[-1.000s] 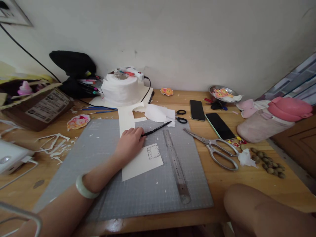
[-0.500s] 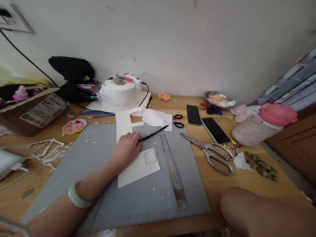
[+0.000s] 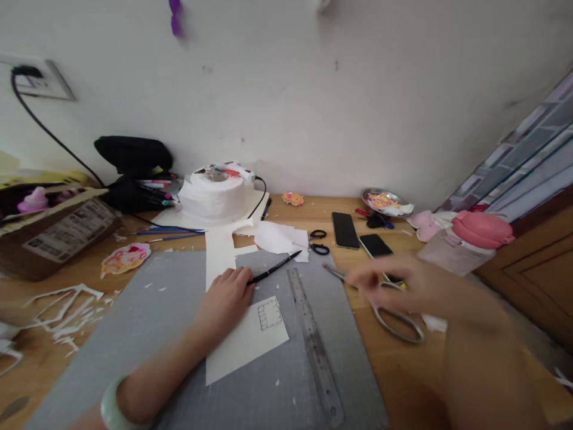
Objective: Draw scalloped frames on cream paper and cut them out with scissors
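My left hand (image 3: 227, 292) rests palm down with its fingers curled, and the end of a black pen (image 3: 275, 267) sits between its thumb and index finger. Beneath that hand lies a sheet of white paper (image 3: 250, 349) with a small square drawn in scalloped outline. My right hand (image 3: 385, 280), smeared by motion, is over the large metal scissors (image 3: 398, 325) and covers part of them. Whether its fingers touch the scissors is unclear. A steel ruler (image 3: 313, 340) lies between the paper and the scissors on a grey cutting mat (image 3: 156, 322).
Behind the mat are a large white paper roll (image 3: 212, 200), paper scraps (image 3: 280, 237) and black-handled scissors (image 3: 319, 248). Two phones (image 3: 344, 230), a metal bowl (image 3: 367, 194) and a pink-lidded bottle (image 3: 481, 230) stand right. A cardboard box (image 3: 58, 233) and paper offcuts (image 3: 67, 304) are left.
My right arm has risen from the table's front right, bringing the hand over the metal scissors. My left hand stays on the paper beside the pen's end. The view has tilted upward.
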### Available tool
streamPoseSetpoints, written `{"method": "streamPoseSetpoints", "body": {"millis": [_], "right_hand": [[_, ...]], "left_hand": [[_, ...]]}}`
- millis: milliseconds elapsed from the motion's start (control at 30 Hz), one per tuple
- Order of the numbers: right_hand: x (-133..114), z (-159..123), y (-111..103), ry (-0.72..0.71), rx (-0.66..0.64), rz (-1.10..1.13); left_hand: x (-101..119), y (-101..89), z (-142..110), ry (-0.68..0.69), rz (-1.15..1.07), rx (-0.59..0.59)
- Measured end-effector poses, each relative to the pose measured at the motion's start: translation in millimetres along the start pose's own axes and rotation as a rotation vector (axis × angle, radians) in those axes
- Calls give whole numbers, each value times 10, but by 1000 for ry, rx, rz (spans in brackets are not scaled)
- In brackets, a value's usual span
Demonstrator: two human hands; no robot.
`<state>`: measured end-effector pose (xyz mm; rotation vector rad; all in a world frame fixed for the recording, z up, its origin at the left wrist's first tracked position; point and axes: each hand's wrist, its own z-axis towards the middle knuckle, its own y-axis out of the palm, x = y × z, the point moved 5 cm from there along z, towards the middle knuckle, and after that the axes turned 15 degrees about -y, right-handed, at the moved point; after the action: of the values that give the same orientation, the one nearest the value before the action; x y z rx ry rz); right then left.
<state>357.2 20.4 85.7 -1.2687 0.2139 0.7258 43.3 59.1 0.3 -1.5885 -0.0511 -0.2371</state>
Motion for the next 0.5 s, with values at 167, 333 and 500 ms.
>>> {"method": "streamPoseSetpoints", "body": {"millis": [167,333,500], "right_hand": [[666,114,-9,412,-37,-316],[1076,67,85,608,-82,-465],[1167,171,59,626,-47,-563]], "left_hand": [[11,-9,-3,3,1,-9],[-7,23,3,1,-19,-13],[-27,39,9,-1,-29,-17]]}}
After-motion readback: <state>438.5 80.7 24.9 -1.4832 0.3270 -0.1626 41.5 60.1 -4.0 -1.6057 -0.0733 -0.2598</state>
